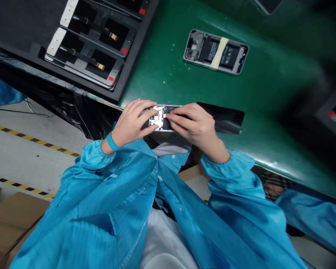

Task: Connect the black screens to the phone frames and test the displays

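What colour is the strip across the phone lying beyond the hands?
The strip is pale yellow; the head view shows it.

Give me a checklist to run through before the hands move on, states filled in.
1. Left hand bracing the open device: ok, fingers and thumb on it.
2. Right hand at the device's interior: ok, fingertips there.
3. Part beneath the right fingertips seated: cannot tell, hidden.
4. Dark panel free of the device: cannot tell, right hand covers between.
5. Second open device set apart: ok, farther up the bench.
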A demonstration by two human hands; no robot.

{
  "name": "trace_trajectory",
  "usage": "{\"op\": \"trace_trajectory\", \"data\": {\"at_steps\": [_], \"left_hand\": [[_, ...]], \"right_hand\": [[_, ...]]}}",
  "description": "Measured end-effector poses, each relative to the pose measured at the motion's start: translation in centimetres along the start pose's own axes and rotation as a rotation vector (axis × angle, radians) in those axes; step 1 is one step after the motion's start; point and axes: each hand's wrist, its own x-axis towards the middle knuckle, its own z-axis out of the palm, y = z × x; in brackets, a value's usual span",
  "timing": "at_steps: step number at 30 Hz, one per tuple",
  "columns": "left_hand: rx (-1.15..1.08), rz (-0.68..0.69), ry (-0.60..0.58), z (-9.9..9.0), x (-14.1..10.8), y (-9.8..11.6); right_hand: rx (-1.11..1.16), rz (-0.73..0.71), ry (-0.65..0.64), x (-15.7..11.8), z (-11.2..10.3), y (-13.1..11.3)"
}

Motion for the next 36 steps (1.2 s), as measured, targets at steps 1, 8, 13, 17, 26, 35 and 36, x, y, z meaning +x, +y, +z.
{"op": "trace_trajectory", "data": {"at_steps": [1,8,13,17,26,35,36], "left_hand": [[0.004,0.002,-0.004,0.0,0.0,0.0],[0.058,0.075,-0.119,-0.5,0.1,-0.6],[0.163,0.142,-0.227,-1.3,0.7,-0.4],[0.174,0.146,-0.315,-1.8,1.7,-0.1],[0.025,0.095,-0.205,-1.2,0.5,-2.3],[-0.054,-0.067,-0.089,-0.7,0.3,-0.6],[-0.054,-0.058,-0.094,-0.7,0.3,-0.6]], "right_hand": [[0.003,-0.022,0.018,0.0,0.0,0.0],[-0.028,-0.026,0.013,0.1,0.0,0.0],[0.041,0.014,-0.011,0.0,0.1,0.1],[0.048,0.063,-0.042,0.1,0.3,0.1],[0.013,0.003,-0.048,-0.1,0.5,0.0],[-0.208,-0.060,-0.115,0.1,0.1,-0.8],[-0.232,-0.066,-0.121,0.3,0.2,-0.9]]}}
